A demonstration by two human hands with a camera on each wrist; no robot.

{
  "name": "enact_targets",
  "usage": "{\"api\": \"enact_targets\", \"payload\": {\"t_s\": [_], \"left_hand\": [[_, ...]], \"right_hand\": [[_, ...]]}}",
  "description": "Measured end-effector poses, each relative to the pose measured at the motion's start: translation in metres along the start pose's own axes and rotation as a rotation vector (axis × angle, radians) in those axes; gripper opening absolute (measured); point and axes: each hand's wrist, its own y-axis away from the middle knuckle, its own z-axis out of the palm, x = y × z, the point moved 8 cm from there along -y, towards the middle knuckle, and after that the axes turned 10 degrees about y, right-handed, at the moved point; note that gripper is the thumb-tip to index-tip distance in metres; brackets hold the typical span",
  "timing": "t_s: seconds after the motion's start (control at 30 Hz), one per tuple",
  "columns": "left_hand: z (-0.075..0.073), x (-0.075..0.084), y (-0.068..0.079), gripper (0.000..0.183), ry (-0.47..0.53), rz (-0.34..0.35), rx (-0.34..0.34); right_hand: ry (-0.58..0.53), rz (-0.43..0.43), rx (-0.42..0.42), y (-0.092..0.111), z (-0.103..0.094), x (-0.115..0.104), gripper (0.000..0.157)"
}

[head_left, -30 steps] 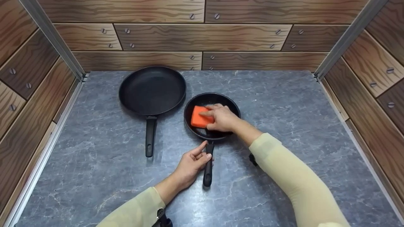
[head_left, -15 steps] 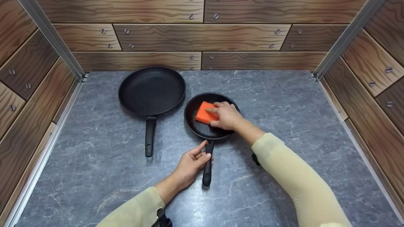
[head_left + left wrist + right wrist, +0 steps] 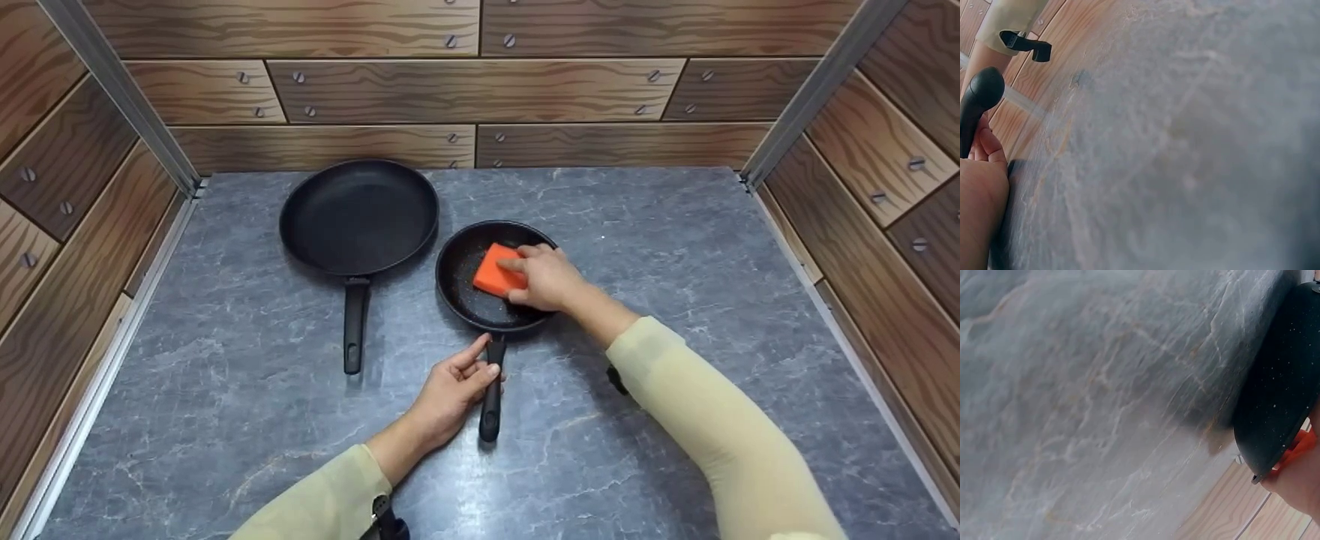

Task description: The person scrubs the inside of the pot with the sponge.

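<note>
A small black frying pan point(image 3: 461, 289) with a speckled inside sits on the table, its handle point(image 3: 491, 409) pointing toward the person. My left hand point(image 3: 450, 394) grips that handle close to the pan, thumb on top and fingers around the side. Inside the pan, my right hand point(image 3: 551, 277) holds an orange sponge point(image 3: 496, 271) against the bottom, fingers spread over its right part. In the left wrist view, the handle's end point(image 3: 987, 89) rises beside the left palm. The right wrist view has the pan's outer wall point(image 3: 1278, 382), with a bit of the sponge point(image 3: 1300, 447) past the rim.
A larger black frying pan point(image 3: 360, 217) stands to the left and farther back, its handle point(image 3: 355, 330) also toward the person. The grey marbled table point(image 3: 652, 225) is bounded by wood-patterned walls point(image 3: 480, 90) at the back and both sides.
My right hand has moved the sponge from the pan's left side toward the right, and the sponge has turned to a slant. The left hand keeps its grip on the handle.
</note>
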Motion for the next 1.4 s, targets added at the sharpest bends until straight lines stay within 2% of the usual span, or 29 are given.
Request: {"api": "enact_targets", "payload": {"t_s": [0.43,1.03,1.4], "left_hand": [[-0.001,0.0,0.0,0.069,0.008,0.0,0.007],[0.002,0.002,0.001,0.069,-0.006,0.002,-0.002],[0.002,0.001,0.001,0.069,0.002,-0.002,-0.003]], "right_hand": [[0.059,-0.025,-0.017,0.009,0.001,-0.001,0.067],[-0.03,-0.059,-0.031,0.021,-0.001,-0.005,0.068],[-0.104,-0.111,-0.031,0.022,-0.001,-0.006,0.066]]}}
